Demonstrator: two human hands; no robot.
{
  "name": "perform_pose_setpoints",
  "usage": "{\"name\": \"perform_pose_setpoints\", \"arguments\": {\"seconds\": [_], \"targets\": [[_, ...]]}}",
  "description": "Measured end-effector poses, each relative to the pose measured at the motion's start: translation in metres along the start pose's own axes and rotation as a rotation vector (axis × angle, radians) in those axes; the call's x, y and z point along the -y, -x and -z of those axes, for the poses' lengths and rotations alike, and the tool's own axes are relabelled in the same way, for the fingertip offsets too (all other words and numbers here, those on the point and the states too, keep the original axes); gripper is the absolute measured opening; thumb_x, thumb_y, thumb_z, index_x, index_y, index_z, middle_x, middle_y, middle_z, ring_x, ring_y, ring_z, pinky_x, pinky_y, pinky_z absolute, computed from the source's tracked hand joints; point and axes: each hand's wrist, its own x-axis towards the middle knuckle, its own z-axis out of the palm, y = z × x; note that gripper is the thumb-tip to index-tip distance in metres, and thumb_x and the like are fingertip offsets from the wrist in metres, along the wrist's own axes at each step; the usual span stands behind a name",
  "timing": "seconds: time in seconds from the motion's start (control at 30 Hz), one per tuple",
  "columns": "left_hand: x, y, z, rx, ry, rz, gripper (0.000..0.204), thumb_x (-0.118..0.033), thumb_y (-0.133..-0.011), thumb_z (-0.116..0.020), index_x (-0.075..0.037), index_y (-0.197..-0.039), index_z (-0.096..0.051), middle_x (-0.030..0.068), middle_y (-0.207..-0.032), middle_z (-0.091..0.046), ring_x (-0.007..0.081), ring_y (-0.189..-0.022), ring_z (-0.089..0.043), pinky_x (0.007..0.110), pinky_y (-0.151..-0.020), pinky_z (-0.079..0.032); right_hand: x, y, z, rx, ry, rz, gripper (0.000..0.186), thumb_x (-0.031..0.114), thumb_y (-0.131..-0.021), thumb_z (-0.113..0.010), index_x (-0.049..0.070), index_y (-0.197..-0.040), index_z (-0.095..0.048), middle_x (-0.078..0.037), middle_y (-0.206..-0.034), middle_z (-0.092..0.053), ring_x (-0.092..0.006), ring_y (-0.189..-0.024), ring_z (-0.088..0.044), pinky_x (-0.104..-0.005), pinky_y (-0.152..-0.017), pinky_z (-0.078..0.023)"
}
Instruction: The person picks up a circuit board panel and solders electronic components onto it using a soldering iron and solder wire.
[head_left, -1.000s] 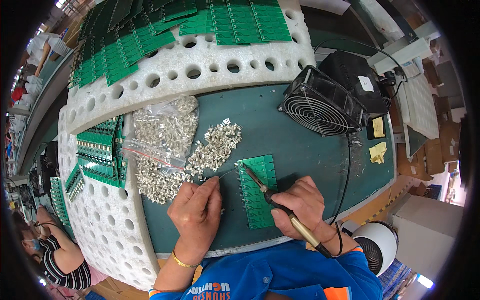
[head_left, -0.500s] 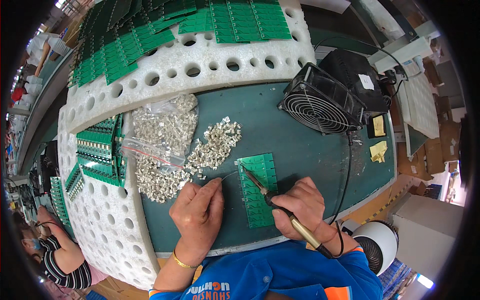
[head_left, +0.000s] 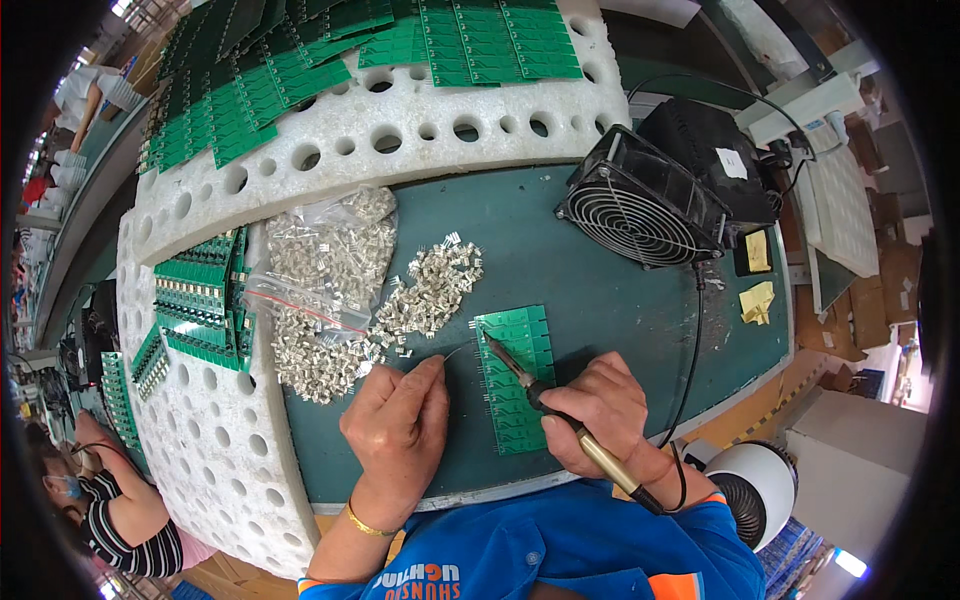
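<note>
A green circuit board panel (head_left: 517, 410) lies flat on the dark green bench, with pins along its left edge. My right hand (head_left: 603, 413) grips a soldering iron (head_left: 592, 448) like a pen; its tip rests at or just over the panel's upper left corner. To the left of the panel, my left hand (head_left: 403, 420) pinches a thin solder wire (head_left: 452, 351) between thumb and forefinger. The wire's end stands a little apart from the board. Beyond that hand lies a heap of small white connectors (head_left: 432, 290).
A clear bag of connectors (head_left: 330, 250) lies at the left. White foam blocks (head_left: 440, 135) with holes bear many green boards (head_left: 480, 45). A black fan (head_left: 640, 215) stands at back right, near a yellow sponge (head_left: 757, 302). The iron's cord crosses the bench's right side. A co-worker (head_left: 125, 500) sits far left.
The solder wire's end has drawn back to the left, away from the panel, and less of it shows. The iron's tip has stayed near the same corner.
</note>
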Motion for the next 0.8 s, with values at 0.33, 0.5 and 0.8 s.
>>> {"name": "perform_pose_setpoints", "arguments": {"seconds": [0.33, 0.5, 0.8], "targets": [[0.0, -0.0002, -0.0013, -0.009, 0.006, -0.02, 0.021, 0.006, -0.075, -0.077, -0.002, -0.094, -0.075, 0.0062, -0.064, -0.053, 0.0154, -0.056, -0.052, 0.028, -0.05, -0.04, -0.0005, 0.0, 0.0019, 0.023, -0.015, -0.009, 0.018, 0.013, -0.083, -0.072, 0.004, -0.097, -0.064, -0.008, -0.07, -0.062, -0.0233, -0.056, -0.054, -0.036, -0.059, -0.042], [0.0011, -0.0006, -0.003, -0.014, -0.015, -0.032, 0.022, 0.006, -0.075, -0.077, -0.003, -0.094, -0.075, 0.0064, -0.064, -0.053, 0.016, -0.055, -0.052, 0.028, -0.049, -0.04, -0.0017, 0.001, 0.0004, 0.015, -0.015, -0.007, 0.018, 0.014, -0.085, -0.071, 0.004, -0.098, -0.064, -0.007, -0.071, -0.062, -0.0232, -0.056, -0.054, -0.0364, -0.059, -0.042], [0.0023, -0.0001, -0.0044, -0.013, -0.029, -0.069, 0.023, 0.005, -0.073, -0.077, -0.004, -0.094, -0.075, 0.0056, -0.063, -0.051, 0.0169, -0.053, -0.052, 0.03, -0.048, -0.041, -0.0009, 0.0002, 0.0018, 0.028, -0.009, -0.002, 0.018, 0.016, -0.086, -0.071, 0.004, -0.097, -0.064, -0.007, -0.07, -0.062, -0.0228, -0.054, -0.053, -0.0362, -0.059, -0.042]]}}
